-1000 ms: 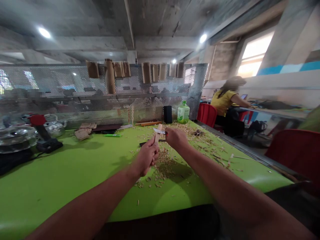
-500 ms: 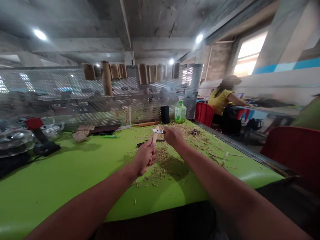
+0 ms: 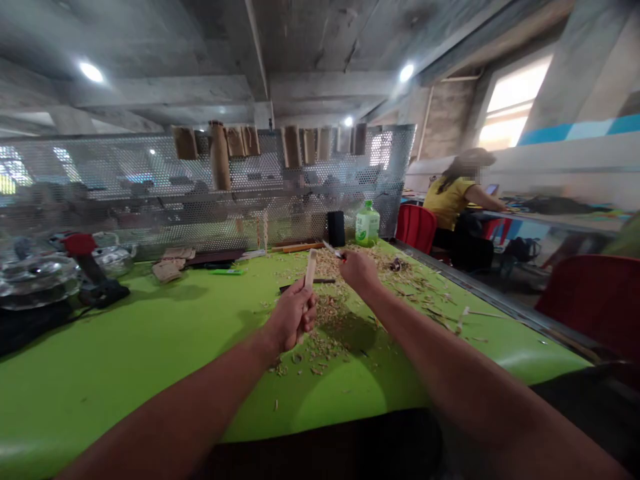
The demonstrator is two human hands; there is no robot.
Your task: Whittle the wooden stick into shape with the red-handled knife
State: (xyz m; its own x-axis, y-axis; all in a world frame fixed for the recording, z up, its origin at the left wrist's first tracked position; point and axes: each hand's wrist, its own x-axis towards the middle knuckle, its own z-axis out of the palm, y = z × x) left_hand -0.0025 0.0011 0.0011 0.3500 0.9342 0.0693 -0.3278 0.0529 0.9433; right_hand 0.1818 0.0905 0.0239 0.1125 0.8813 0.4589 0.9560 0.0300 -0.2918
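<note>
My left hand [image 3: 292, 316] is closed around a pale wooden stick [image 3: 311, 265], whose upper end points up and away from me. To its right, my right hand [image 3: 361, 272] grips a knife [image 3: 332, 250]; most of the handle is hidden in my fingers. The blade points up and to the left, apart from the stick. Below both hands, wood shavings [image 3: 330, 317] lie scattered over the green tabletop [image 3: 190, 340]. A dark flat tool [image 3: 325, 281] lies on the table behind the stick.
A green-labelled bottle [image 3: 367, 225] and a black box-shaped object [image 3: 336, 229] stand at the back, before a perforated metal screen [image 3: 300, 193]. A red and black power tool [image 3: 85, 267] and metal pots [image 3: 37, 277] stand left. A person in yellow [image 3: 450, 200] sits beyond at right.
The knife has come off the stick, moving right and away from it with my right hand. My left hand still holds the stick. The whole view has shifted slightly.
</note>
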